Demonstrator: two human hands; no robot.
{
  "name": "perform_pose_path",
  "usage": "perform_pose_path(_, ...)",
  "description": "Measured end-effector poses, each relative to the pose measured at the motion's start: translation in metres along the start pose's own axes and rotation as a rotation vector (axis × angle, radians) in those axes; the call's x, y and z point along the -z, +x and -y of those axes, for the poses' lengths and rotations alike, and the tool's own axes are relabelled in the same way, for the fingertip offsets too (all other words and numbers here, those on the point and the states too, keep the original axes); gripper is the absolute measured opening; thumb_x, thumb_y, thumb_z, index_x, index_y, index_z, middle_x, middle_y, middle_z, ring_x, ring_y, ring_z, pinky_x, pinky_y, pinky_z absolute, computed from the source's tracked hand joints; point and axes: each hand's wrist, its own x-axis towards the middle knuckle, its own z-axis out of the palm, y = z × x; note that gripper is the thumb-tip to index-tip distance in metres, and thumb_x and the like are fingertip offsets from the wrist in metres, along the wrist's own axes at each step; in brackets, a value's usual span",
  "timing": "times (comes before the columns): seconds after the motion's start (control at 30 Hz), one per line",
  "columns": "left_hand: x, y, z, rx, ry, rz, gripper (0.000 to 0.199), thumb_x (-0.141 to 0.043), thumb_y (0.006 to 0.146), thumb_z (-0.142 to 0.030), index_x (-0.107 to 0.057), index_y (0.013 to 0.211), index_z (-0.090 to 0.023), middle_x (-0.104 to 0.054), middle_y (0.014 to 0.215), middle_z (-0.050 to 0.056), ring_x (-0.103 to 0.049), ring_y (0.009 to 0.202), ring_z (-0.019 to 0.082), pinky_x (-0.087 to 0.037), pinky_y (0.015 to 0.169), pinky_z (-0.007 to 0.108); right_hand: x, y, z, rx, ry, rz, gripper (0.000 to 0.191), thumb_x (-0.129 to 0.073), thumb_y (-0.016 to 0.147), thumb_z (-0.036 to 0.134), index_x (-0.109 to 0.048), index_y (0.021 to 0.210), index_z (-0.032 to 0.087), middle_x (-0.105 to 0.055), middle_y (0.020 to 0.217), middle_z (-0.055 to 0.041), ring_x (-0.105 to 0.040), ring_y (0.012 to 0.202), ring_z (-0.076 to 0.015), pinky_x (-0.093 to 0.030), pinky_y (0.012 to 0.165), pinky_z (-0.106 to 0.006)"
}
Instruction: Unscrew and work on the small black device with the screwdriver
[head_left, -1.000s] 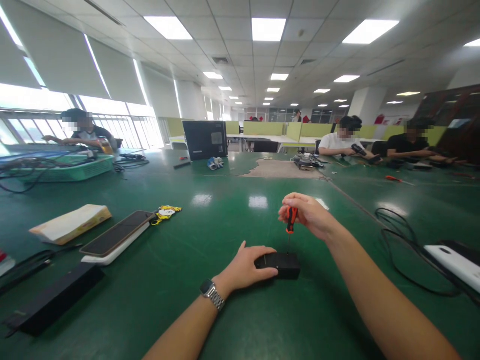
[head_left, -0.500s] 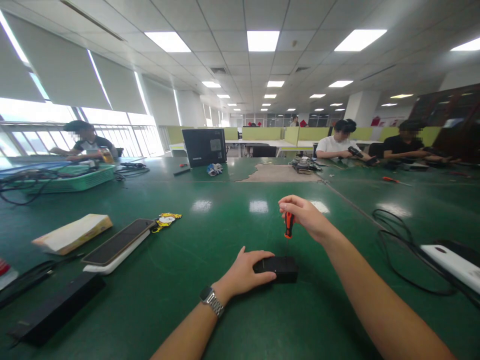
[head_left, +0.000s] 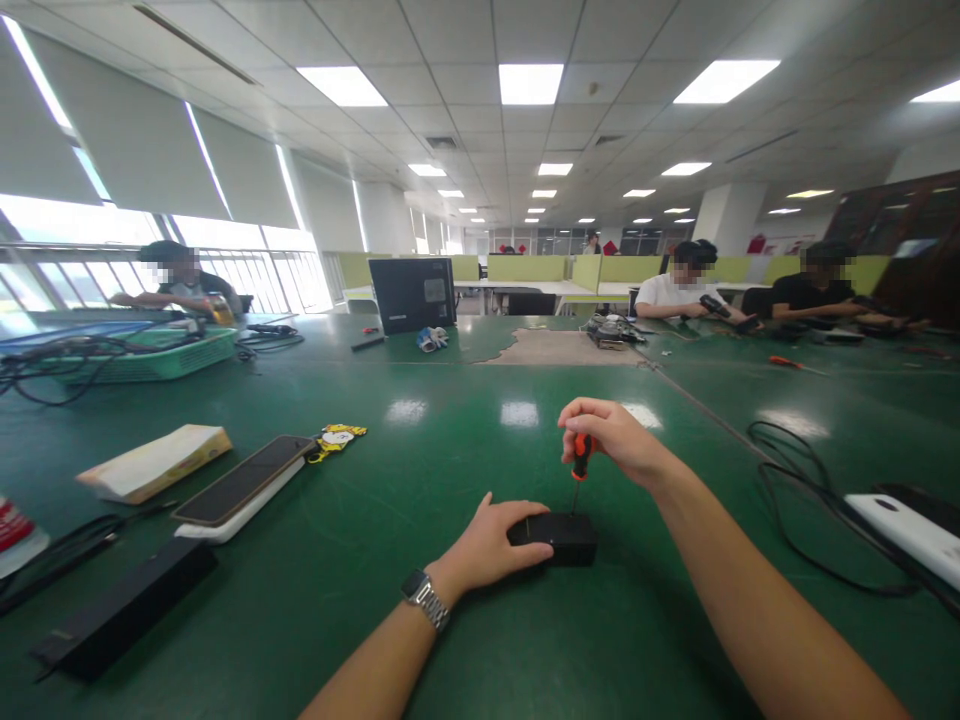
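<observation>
A small black rectangular box [head_left: 570, 540] lies on the green tabletop [head_left: 360, 620] in front of me. My left hand [head_left: 499, 543] is closed around its left end, thumb on the near side and fingers across the far side. Above the box's right end, my right hand [head_left: 611, 440] grips an orange-and-black screwdriver [head_left: 581, 458] by the handle. The screwdriver stands nearly upright, its thin shaft pointing down to the top of the box. Whether the tip sits in a screw is too small to tell.
On the left lie a phone [head_left: 247, 480], a tissue pack [head_left: 157, 462] and a long black box [head_left: 127, 610]. A green basket [head_left: 165, 357] with cables stands farther back. Cables and a white device [head_left: 900, 530] are at right. Several people sit at the far side.
My right hand and the screwdriver have shifted very slightly, and the handle is turned a little in the fingers. My left hand and the box stay in place; the view has shifted slightly.
</observation>
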Motion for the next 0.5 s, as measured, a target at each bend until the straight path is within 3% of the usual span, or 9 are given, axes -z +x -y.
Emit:
perform_pose_path(0.17, 0.0004, -0.0002, -0.0006, 0.002, -0.013, -0.007, 0.045, -0.065, 0.082, -0.048, -0.053, 0.125, -0.037, -0.058, 0.131, -0.001, -0.049, 0.123, 0.026, 0.003, 0.114, 0.059, 0.0014, 0.0038, -0.0021, 0.022, -0.019, -0.176, 0.026, -0.070, 0.069, 0.033, -0.061, 0.087, 0.017, -0.062, 0.062, 0.0029, -0.059, 0.055, -0.0119, -0.045, 0.051, -0.023)
perform_pose_path(0.37, 0.0011, -0.0002, -0.0021, 0.003, -0.016, -0.001, 0.045, -0.065, 0.082, -0.048, -0.054, 0.125, -0.036, -0.058, 0.131, 0.000, -0.049, 0.123, 0.027, 0.002, 0.114, 0.059, 0.0027, 0.0014, -0.0006, -0.001, 0.031, -0.051, 0.021, -0.065, 0.072, 0.035, -0.061, 0.080, 0.016, -0.060, 0.056, 0.0017, -0.058, 0.051, -0.0137, -0.047, 0.053, -0.026)
perform_pose_path(0.5, 0.0007, -0.0002, -0.0024, 0.005, -0.013, 0.000, 0.045, -0.065, 0.083, -0.047, -0.054, 0.125, -0.035, -0.058, 0.131, 0.001, -0.050, 0.122, 0.027, 0.001, 0.114, 0.059, -0.0005, 0.0030, -0.0020, 0.002, -0.005, -0.130, 0.025, -0.068, 0.070, 0.035, -0.061, 0.085, 0.016, -0.064, 0.067, 0.0006, -0.061, 0.060, -0.0139, -0.048, 0.058, -0.026)
